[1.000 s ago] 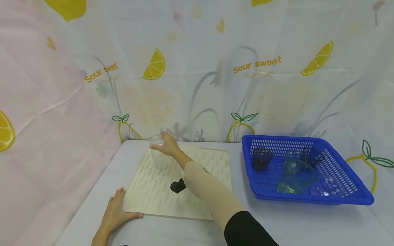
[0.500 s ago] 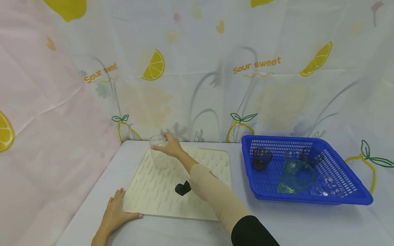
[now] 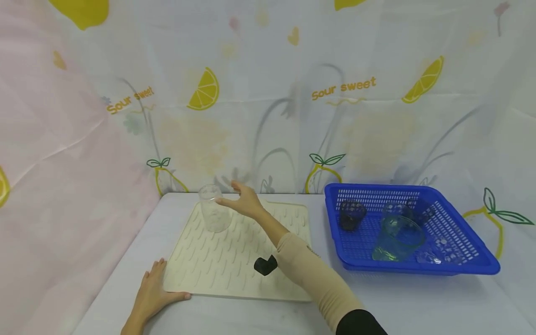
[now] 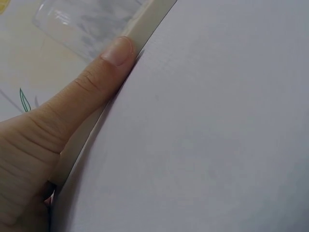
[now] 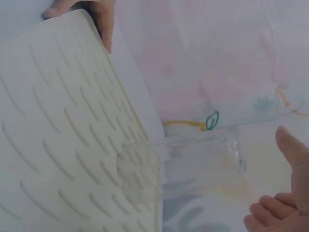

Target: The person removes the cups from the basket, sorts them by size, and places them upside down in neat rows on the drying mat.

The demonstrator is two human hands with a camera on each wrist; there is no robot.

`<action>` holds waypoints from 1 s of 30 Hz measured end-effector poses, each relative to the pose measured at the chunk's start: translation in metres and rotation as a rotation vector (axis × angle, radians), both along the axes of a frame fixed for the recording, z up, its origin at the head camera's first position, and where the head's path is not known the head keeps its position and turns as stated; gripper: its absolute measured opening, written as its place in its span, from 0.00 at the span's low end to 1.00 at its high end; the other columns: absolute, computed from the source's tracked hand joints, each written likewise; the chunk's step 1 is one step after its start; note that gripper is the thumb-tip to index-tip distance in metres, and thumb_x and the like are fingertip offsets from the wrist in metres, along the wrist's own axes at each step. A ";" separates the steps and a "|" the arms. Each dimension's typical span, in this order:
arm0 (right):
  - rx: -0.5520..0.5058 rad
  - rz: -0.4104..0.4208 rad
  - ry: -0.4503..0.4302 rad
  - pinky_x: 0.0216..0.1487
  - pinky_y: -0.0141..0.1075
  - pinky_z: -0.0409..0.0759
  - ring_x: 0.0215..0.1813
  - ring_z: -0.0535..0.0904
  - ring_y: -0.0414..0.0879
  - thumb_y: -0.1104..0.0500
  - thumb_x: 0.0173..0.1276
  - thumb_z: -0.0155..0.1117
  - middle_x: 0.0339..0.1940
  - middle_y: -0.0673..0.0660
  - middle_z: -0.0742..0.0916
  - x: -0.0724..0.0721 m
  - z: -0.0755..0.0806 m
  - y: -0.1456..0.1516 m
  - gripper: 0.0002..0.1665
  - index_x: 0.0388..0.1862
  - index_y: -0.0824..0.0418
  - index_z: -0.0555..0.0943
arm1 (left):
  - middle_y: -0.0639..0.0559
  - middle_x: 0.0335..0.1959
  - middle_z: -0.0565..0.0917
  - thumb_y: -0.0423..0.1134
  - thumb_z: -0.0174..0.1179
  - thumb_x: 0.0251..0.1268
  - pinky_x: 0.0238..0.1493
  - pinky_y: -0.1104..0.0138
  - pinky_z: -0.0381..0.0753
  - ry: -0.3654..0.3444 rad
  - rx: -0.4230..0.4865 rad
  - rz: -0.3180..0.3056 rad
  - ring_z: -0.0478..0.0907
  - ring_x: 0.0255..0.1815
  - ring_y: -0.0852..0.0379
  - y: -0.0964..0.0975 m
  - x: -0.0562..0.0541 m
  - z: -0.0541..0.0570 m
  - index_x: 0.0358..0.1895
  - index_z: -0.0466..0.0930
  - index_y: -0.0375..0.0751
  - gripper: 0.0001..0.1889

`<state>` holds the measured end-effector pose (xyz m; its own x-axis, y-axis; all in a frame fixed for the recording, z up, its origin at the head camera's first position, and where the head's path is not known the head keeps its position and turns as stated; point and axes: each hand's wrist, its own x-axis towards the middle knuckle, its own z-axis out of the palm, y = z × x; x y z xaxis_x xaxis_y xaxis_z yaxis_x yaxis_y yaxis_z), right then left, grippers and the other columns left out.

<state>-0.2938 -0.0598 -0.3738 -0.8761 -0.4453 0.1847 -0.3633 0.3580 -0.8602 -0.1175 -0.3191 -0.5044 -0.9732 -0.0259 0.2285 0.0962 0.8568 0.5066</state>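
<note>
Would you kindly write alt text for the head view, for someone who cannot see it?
A clear jar stands upright on a cream ridged mat, with a person's open right hand beside it and left hand at the mat's near-left corner. To the right, a blue basket holds several cups.

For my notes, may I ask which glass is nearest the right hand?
The clear glass standing on the mat; the other glasses are in the blue basket.

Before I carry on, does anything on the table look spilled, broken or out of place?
Nothing stands out. The clear jar stands upright on the mat, which lies flat, and I see no spill or breakage there. The glasses in the blue basket overlap, so I can't rule out a chip.
</note>
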 end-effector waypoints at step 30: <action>-0.232 0.021 0.052 0.69 0.43 0.66 0.67 0.68 0.57 0.65 0.61 0.67 0.65 0.68 0.73 0.055 0.007 0.095 0.37 0.67 0.72 0.64 | 0.14 0.61 0.58 0.54 0.79 0.24 0.67 0.35 0.42 0.025 0.013 -0.010 0.54 0.62 0.19 -0.001 -0.002 -0.005 0.62 0.56 0.12 0.63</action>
<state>-0.2383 0.0351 -0.3666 -0.8536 -0.4038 0.3291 -0.4148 0.1447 -0.8984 -0.1198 -0.3199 -0.5093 -0.9674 -0.0193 0.2526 0.1176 0.8491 0.5150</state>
